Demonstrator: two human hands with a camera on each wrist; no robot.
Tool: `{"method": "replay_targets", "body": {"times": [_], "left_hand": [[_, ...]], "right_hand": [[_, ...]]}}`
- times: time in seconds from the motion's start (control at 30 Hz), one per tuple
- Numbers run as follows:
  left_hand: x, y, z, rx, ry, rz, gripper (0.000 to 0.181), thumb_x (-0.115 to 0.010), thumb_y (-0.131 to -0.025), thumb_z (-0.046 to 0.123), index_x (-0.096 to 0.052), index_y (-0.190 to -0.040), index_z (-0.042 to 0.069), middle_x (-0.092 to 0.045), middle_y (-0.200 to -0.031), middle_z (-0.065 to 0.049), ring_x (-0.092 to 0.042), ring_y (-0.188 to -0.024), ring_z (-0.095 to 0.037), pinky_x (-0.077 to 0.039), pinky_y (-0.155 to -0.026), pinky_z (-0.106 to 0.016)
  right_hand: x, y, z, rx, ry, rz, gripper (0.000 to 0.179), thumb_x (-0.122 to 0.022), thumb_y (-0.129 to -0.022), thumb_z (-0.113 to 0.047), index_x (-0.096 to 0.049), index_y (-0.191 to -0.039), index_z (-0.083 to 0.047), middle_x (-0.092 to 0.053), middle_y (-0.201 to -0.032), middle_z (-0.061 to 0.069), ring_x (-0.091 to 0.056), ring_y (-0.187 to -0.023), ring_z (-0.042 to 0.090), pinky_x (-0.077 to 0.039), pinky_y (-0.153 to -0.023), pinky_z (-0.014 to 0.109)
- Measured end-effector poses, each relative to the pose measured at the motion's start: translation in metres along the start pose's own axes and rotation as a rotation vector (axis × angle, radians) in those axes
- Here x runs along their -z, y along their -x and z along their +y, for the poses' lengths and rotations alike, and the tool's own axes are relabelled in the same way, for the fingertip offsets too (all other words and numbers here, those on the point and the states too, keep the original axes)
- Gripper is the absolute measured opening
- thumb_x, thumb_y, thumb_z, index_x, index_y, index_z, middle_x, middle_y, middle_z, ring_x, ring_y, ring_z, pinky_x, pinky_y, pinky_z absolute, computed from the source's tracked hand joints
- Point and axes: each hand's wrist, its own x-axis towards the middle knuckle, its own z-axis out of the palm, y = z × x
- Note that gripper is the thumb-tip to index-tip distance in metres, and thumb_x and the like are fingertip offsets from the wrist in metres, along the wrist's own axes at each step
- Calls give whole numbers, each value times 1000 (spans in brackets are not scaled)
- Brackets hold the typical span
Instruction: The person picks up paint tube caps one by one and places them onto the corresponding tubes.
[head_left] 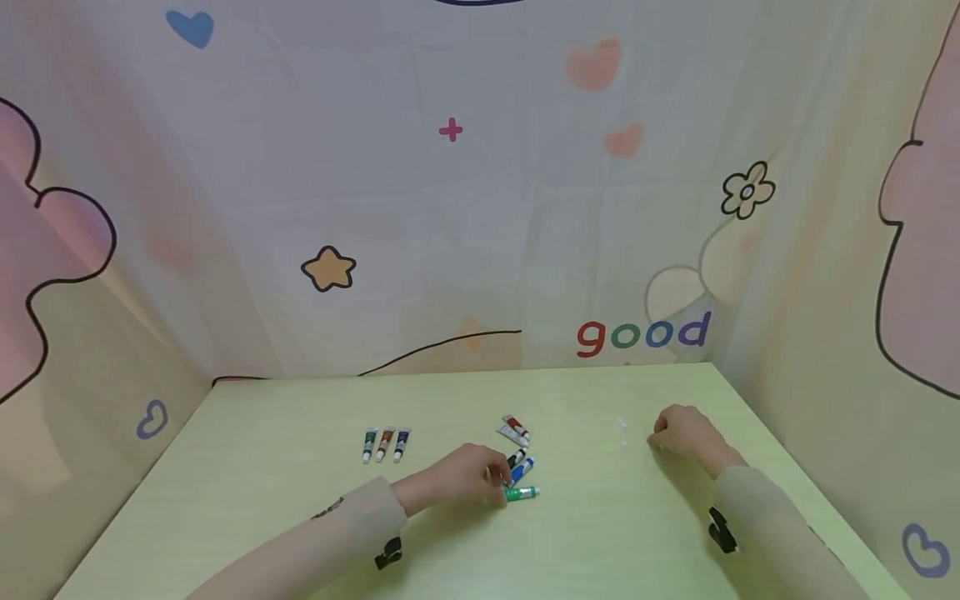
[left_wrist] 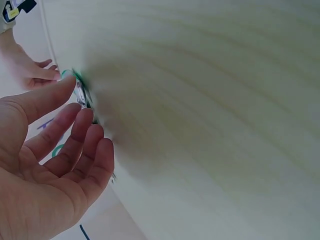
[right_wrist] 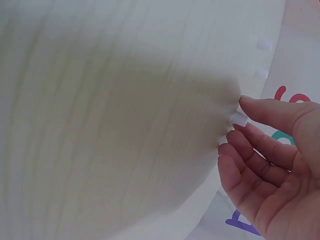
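Observation:
At the middle of the table, my left hand (head_left: 471, 473) has its thumb and forefinger at the left end of a short green marker (head_left: 522, 493), covering that end. In the left wrist view the thumb and forefinger stand either side of it, the other fingers loosely bent. A blue marker (head_left: 522, 472) and a black marker (head_left: 516, 458) lie just behind. At the right, my right hand (head_left: 686, 433) pinches a small white piece (right_wrist: 240, 119) between thumb and forefinger, close to the tabletop. More small white pieces (head_left: 622, 424) lie to its left.
Three paint tubes (head_left: 386, 444) stand in a row, caps forward, on the left of the table (head_left: 285, 517). A red tube (head_left: 516, 427) and a whitish tube (head_left: 512, 434) lie behind the markers. Printed cloth (head_left: 420, 200) hangs along the table's back and sides.

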Motion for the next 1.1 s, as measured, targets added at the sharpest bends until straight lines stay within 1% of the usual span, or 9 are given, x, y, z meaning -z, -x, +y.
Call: {"method": "replay_targets", "body": {"times": [0.27,0.4,0.67,0.8,0.93,1.03,1.1], "left_hand": [[-5,-3,0,33,-12,2,15,-83,-84,15,-72,-93,14,-62,-82,6,-50,-74,-6,-45,-69,-22],[-6,-3,2,35,-15,2,13,-83,-84,15,-72,-90,15,-61,-81,7,-50,-74,-6,-45,-70,-22],[-8,0,7,60,-12,-11,13,-82,-85,13,-70,-87,16,-59,-81,9,-51,-75,-6,-45,-72,-23],[-10,-1,6,46,-21,-14,12,-81,-86,12,-70,-89,16,-59,-81,10,-50,-75,-6,-45,-71,-22],[-10,0,7,10,-35,-19,11,-80,-86,11,-70,-90,14,-58,-79,11,-49,-73,-4,-44,-69,-21],[-11,1,7,2,-39,-22,11,-79,-87,11,-69,-90,15,-58,-79,11,-49,-73,-4,-45,-70,-20],[-11,2,7,7,-35,-24,11,-78,-88,12,-68,-90,16,-58,-80,11,-49,-73,-4,-45,-70,-21]], "right_hand": [[0,-1,1,-4,-15,13,15,-72,-89,-11,-69,-87,3,-65,-79,6,-55,-71,21,-49,-65,37],[1,-1,0,-13,-27,12,15,-72,-89,-10,-70,-88,4,-65,-80,7,-56,-72,22,-50,-67,38],[0,-1,0,-35,-35,9,16,-71,-90,-10,-70,-89,5,-65,-80,8,-56,-73,22,-50,-68,38],[-2,-1,1,-31,-36,16,16,-71,-91,-11,-70,-88,5,-65,-80,8,-55,-73,22,-49,-67,38],[-2,-1,2,-28,-33,27,16,-71,-91,-11,-71,-87,5,-65,-79,7,-55,-72,22,-49,-66,37],[-2,1,4,-30,-40,42,16,-71,-90,-11,-71,-88,5,-65,-79,7,-55,-72,22,-49,-66,37],[-1,3,5,-33,-53,52,17,-71,-90,-11,-71,-89,6,-65,-79,8,-56,-71,22,-49,-65,37]]}}
